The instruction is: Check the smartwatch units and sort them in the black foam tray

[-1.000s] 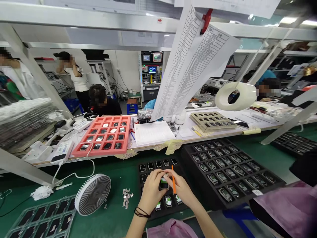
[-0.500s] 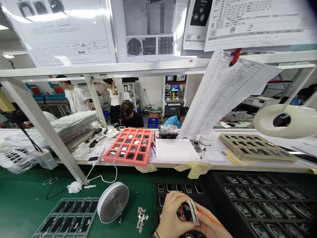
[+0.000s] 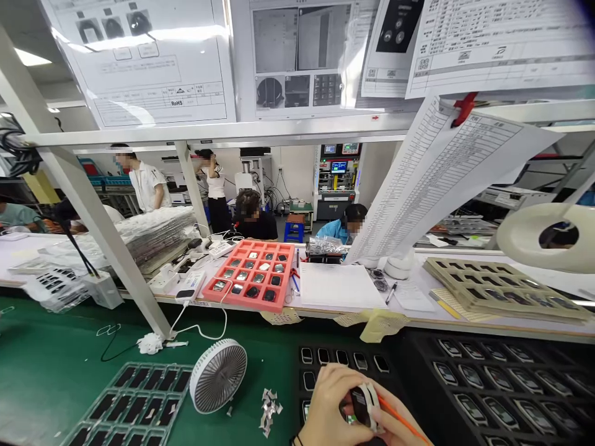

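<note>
My left hand [image 3: 326,402] curls its thumb and fingers around a smartwatch body [image 3: 361,402] with a dark glossy face and a pale, silvery frame. From the other side, my right hand [image 3: 405,428] grips the same watch body by its frame. A thin orange strip [image 3: 398,415] runs along the right hand; I cannot make out what it is. Both hands are above a black foam tray [image 3: 304,364] with watch frames in its slots, and they hide part of it.
A second black tray [image 3: 465,390] of watch frames is at right. To the left are silvery scraps [image 3: 269,409], a white fan [image 3: 218,376] and a clear tray [image 3: 183,378] of dark panels. A shelf behind holds a pink tray [image 3: 209,296] and paper [image 3: 341,285]. People sit beyond.
The whole view has shifted, so most things appear a little further right. My hands still hold the watch body together, turned slightly with its frame edge showing more.
</note>
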`<move>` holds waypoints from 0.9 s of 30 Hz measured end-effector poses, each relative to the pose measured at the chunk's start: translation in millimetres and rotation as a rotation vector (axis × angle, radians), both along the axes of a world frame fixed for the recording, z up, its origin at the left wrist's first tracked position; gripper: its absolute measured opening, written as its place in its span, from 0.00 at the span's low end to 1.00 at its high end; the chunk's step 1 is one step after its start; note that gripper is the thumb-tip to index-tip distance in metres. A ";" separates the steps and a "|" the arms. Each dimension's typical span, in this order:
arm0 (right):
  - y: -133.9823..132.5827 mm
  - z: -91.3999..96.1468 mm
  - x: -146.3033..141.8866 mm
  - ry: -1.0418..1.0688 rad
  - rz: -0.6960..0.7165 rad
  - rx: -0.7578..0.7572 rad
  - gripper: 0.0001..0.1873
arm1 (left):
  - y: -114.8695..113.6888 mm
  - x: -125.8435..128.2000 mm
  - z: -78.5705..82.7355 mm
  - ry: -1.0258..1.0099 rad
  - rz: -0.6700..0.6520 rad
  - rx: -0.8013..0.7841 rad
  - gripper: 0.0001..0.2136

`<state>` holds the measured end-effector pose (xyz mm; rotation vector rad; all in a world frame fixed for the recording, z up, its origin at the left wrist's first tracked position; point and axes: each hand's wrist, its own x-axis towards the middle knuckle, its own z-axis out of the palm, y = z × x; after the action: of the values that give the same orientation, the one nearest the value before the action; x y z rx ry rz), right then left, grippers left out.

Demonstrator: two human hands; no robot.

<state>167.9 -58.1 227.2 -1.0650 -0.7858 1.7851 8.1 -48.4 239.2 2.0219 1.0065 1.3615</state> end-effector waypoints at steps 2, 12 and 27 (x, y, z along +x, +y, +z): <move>0.0 -3.1 -1.0 0.001 0.000 0.023 0.26 | -0.6 -0.2 1.1 0.002 0.004 0.009 0.26; 13.8 7.3 -10.8 -0.119 -0.024 0.310 0.23 | 0.1 -8.9 8.6 -0.005 0.057 0.034 0.22; -6.4 22.5 -3.8 -0.302 -0.386 0.836 0.27 | 5.5 -8.1 2.8 -0.018 0.007 -0.028 0.21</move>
<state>164.2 -64.4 249.7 -0.8284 -1.2580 0.8283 0.0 -42.9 242.0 1.9844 1.0199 1.3591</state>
